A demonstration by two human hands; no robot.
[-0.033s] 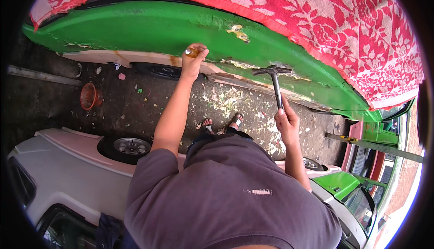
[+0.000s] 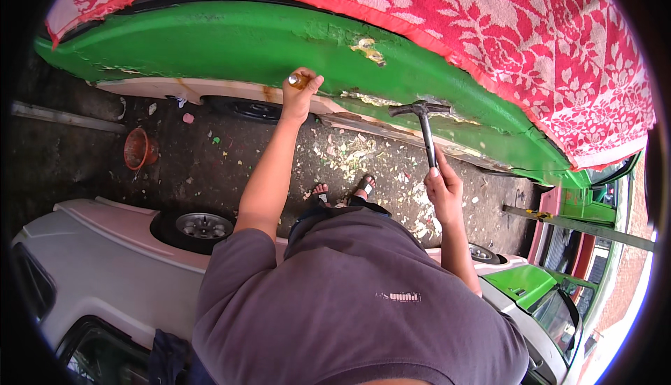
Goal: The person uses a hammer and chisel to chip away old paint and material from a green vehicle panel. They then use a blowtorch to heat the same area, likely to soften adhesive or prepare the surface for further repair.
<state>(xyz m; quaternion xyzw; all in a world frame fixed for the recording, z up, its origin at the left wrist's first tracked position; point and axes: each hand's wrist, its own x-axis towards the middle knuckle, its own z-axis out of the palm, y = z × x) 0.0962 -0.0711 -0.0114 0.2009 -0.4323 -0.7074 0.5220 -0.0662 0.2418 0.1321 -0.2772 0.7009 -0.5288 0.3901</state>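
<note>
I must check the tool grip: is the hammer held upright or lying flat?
Upright: the right hand grips the hammer low on its handle, head uppermost near the green panel.

Green car panel [image 2: 231, 46] close before hands.

Ground surface [image 2: 210, 168]: dark, rough paving, heavily littered. Pale flakes and chips [image 2: 342, 151] lie thickest under the green body panel, thinning leftward into scattered coloured specks. An orange bowl-shaped container [image 2: 138, 148] sits on the ground at left (contents not discernible). The person's sandalled feet [image 2: 342, 190] stand among the debris. A car wheel [image 2: 203, 226] rests nearby.
</note>
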